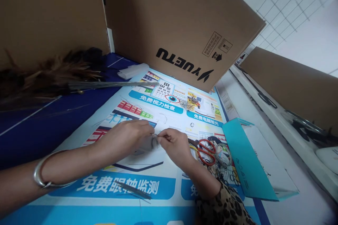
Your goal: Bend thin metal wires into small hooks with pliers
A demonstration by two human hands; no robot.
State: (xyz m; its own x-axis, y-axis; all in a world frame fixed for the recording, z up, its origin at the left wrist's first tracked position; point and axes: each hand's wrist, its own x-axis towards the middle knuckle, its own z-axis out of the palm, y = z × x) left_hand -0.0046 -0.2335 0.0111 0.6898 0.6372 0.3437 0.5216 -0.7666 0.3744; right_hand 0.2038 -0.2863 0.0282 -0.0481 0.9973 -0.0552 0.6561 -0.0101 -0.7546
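My left hand (pixel 132 134) reaches in from the left, a metal bangle (pixel 39 172) on its wrist, with thumb and fingers pinched together. Close beside it, my right hand (pixel 177 147) is also pinched. Between the fingertips is a thin dark curved wire (pixel 155 142) with fine strands hanging down; the fingers partly hide it. Scissors with red-orange handles (pixel 206 152) lie just right of my right hand, beside a coil of wire (pixel 224 154). Small dark wire loops (pixel 227 175) are heaped under and around them.
A printed poster (pixel 169 202) covers the work surface. Short dark wire lengths (pixel 134 190) lie in front. Long thin wires (pixel 113 84) and brown feathers (pixel 52 74) lie at left. An open teal box (pixel 250 165) stands at right. A large cardboard box (pixel 169 17) walls the back.
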